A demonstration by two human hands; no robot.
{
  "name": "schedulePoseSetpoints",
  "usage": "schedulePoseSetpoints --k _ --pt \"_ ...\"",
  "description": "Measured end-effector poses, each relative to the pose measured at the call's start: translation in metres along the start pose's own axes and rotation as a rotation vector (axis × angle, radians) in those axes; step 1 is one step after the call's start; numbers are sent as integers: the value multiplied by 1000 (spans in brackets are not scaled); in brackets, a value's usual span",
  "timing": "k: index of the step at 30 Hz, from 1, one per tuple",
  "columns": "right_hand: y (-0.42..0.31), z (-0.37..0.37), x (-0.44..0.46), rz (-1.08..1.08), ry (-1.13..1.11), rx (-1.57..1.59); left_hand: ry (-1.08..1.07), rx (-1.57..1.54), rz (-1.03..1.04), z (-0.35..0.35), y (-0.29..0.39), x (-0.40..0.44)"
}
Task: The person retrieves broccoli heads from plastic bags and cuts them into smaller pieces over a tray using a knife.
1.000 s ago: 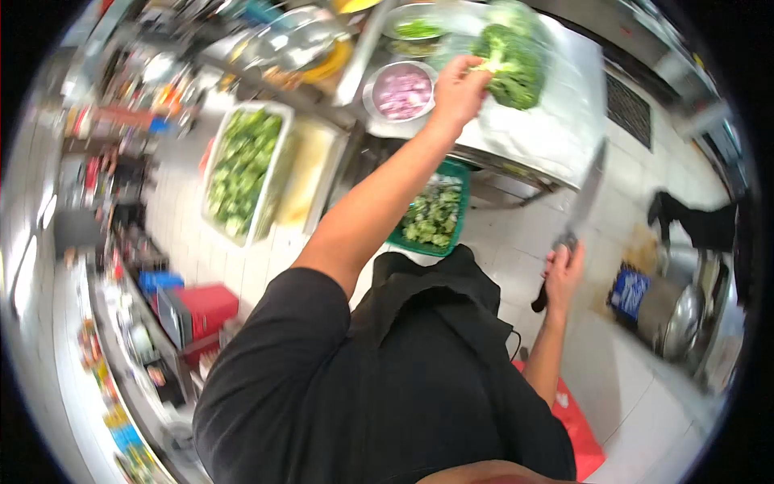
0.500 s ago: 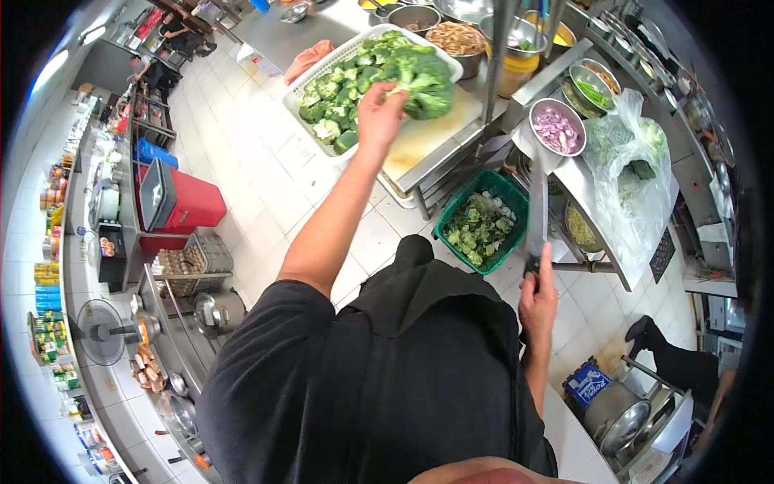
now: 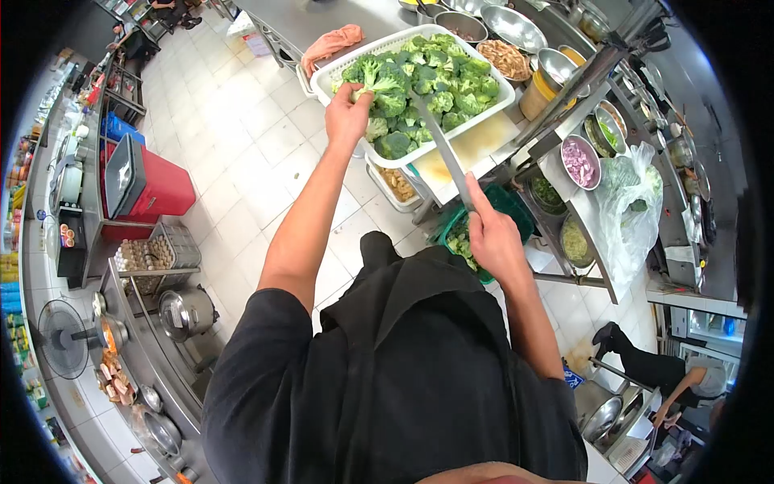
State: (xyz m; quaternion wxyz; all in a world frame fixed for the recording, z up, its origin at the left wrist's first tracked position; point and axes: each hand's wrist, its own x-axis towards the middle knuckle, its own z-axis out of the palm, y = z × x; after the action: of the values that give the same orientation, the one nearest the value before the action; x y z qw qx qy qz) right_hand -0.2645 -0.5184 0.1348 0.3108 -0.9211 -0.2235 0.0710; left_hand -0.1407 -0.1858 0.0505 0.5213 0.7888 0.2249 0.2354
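My left hand (image 3: 348,117) is closed on a broccoli head (image 3: 380,79), gripping it low on the stalk side above the white basket (image 3: 317,79). Cut broccoli florets (image 3: 476,85) fill that basket. My right hand (image 3: 493,240) is wrapped round the handle of a large knife (image 3: 445,153). Its long blade slants up and left over the basket, with the tip near the held broccoli. Whether the edge touches the broccoli I cannot tell. A pale, yellow-stained cutting board (image 3: 484,143) lies partly under the basket.
Below my right forearm stands a green crate (image 3: 516,211) holding broccoli scraps. To the right are a bowl of chopped red onion (image 3: 579,163) and a clear plastic bag (image 3: 629,214). An orange cloth (image 3: 332,44) lies behind the basket. Another person (image 3: 685,375) is at lower right.
My left hand has moved left over the basket with the broccoli head. My right hand has brought the knife up and left from the side, over the basket. The camera view has shifted.
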Motion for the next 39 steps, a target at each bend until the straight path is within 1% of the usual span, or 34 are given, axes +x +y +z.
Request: schedulePoseSetpoints --k 3,8,10,12,15,17,21,24,25,30,31,35,38,39 --pt "-7 6 36 -40 -53 -94 8 56 9 -1 -2 11" --pt "-5 14 76 -38 -143 -141 -31 74 -9 1 -13 17" --pt "2 15 89 -19 -188 -157 -45 95 -43 -1 -8 20" --pt "12 16 98 -36 -218 -124 -55 117 -78 0 -6 20" --pt "19 10 109 -37 -269 -77 -37 74 -57 4 -17 23" --pt "19 4 114 -11 -292 -42 -72 87 -47 5 -21 25" --pt "17 -5 120 11 -336 -7 -105 89 -28 5 -27 30" --pt "-2 -12 125 71 -381 -13 -118 131 -23 2 -17 26" --pt "-7 -10 125 33 -349 -33 -125 135 -20 0 -18 28" --pt "-34 4 131 129 -363 -41 -193 125 -15 -9 -14 36" --pt "-40 7 130 157 -356 -44 -215 139 28 -8 -20 39" --pt "-55 6 137 173 -371 -28 -244 114 6 -14 -15 41" --pt "-72 33 133 251 -323 -44 -256 55 6 -17 -19 50" --pt "-75 43 133 254 -295 15 -270 42 6 -18 -21 52"
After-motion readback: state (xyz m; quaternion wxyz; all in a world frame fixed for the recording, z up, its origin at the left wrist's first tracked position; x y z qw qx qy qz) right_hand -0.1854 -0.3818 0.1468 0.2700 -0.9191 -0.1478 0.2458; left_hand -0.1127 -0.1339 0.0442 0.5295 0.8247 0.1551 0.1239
